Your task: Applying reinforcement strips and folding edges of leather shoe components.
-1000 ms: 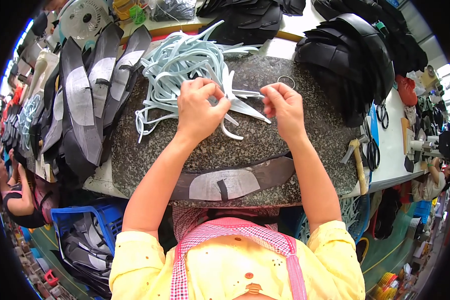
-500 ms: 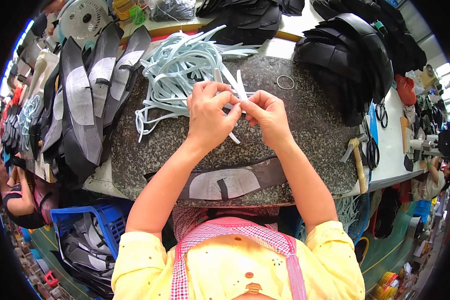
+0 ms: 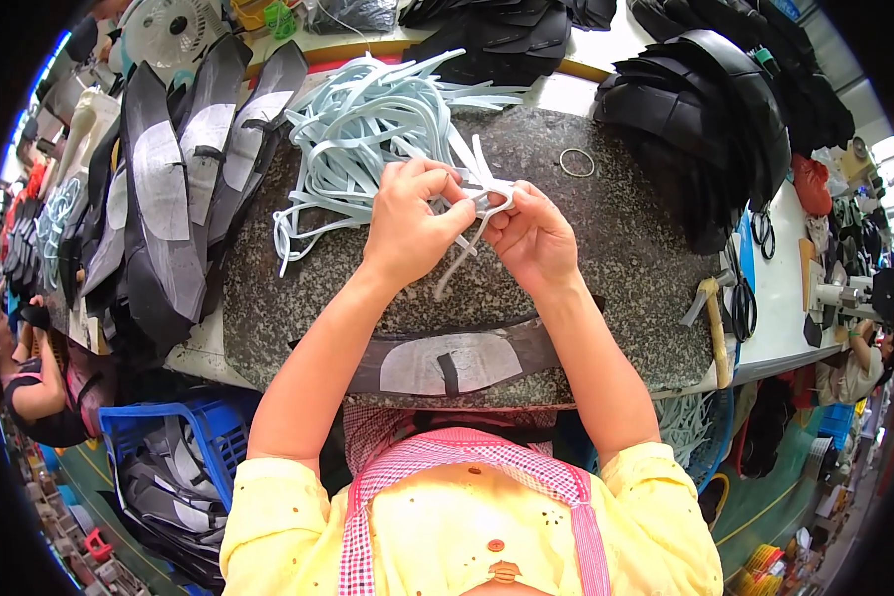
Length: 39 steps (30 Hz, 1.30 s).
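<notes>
Over the dark speckled stone slab (image 3: 656, 298), both hands work on a thin white strap (image 3: 483, 181). My left hand (image 3: 414, 221) pinches the strap between thumb and fingers. My right hand (image 3: 536, 236) has its fingers closed on the other part of it, where it bends into a small loop. A loose end hangs down between the hands. Just beyond my left hand lies a tangled pile of pale blue-white straps (image 3: 353, 129). Near the slab's front edge, under my forearms, rests a curved black piece with a grey patch (image 3: 450, 364).
More curved black pieces with grey patches (image 3: 161, 179) lean at the left. A stack of black moulded pieces (image 3: 700, 119) stands at the right, with a hammer (image 3: 713, 328) and black scissors (image 3: 740, 308) nearer. A thin ring (image 3: 576, 163) lies on the slab. A blue basket (image 3: 223, 437) stands below left.
My right hand has turned and drawn slightly right, and the strap now bends in a loop by its fingers. A loose end hangs lower between the hands. The view has shifted slightly.
</notes>
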Available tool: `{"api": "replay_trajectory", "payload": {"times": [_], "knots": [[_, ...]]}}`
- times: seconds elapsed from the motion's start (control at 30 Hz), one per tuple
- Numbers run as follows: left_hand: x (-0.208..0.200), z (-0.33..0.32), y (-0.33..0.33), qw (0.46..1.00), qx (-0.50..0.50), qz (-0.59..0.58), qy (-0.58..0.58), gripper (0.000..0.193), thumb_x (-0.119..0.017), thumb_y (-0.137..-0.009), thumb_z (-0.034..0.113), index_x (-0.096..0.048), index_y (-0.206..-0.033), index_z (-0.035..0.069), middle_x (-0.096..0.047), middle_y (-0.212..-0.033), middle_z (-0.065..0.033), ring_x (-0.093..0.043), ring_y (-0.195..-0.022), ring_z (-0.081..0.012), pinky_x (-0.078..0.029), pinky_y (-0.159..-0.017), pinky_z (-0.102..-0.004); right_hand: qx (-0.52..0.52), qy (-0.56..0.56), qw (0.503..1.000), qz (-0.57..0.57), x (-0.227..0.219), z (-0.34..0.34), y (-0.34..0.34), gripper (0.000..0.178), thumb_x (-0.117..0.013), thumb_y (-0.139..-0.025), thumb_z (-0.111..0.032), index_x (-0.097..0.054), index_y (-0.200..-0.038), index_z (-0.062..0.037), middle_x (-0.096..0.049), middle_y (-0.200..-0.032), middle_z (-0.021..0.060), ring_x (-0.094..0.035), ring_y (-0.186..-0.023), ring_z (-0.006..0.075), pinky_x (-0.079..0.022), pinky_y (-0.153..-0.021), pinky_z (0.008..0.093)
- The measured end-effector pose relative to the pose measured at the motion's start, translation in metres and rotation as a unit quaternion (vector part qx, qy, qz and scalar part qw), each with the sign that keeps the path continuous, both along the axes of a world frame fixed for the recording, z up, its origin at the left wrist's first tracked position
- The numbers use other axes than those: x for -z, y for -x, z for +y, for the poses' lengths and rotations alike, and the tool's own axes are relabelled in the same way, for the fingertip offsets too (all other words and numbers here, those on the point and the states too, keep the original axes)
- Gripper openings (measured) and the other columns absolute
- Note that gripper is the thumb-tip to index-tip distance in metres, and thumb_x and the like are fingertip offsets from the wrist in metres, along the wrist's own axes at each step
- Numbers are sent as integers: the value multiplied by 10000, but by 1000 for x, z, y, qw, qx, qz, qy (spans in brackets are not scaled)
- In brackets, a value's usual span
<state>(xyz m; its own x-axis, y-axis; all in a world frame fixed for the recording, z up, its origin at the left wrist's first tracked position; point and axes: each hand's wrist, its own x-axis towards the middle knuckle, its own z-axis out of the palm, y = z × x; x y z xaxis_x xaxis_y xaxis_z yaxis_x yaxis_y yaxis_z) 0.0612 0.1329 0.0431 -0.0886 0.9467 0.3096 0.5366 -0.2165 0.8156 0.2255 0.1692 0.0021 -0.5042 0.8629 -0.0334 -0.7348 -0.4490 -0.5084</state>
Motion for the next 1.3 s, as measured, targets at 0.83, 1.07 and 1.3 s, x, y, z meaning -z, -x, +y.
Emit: {"api": "replay_trajectory", "payload": {"times": [0.83,1.07,1.3], "knots": [[-5,-7,11,897,-49,-426,111,155,-693,-816,170,-653,-777,25,-623,-941,-47,-518,-875,-122,-382,-811,-262,225,-237,945,-26,2,-35,2,63,-604,-908,-79,-571,-945,-40,-548,-1191,180,-605,-957,167,-524,-858,325],[-34,-70,17,970,61,179,-153,631,-756,-706,402,-579,-1203,55,-594,-1170,-118,-495,-1127,-329,-377,-958,-439,114,-235,964,45,-24,-73,-21,122,-607,-918,-152,-546,-954,-53,-534,-1056,144,-530,-917,188,-453,-802,310],[-8,-129,-12,989,95,-109,42,285,-737,-773,144,-661,-1023,30,-672,-895,-117,-651,-815,-266,-503,-721,-374,75,-230,968,64,-22,-105,-22,320,-719,-838,-272,-517,-998,-81,-537,-1049,144,-524,-865,189,-445,-750,306]]}}
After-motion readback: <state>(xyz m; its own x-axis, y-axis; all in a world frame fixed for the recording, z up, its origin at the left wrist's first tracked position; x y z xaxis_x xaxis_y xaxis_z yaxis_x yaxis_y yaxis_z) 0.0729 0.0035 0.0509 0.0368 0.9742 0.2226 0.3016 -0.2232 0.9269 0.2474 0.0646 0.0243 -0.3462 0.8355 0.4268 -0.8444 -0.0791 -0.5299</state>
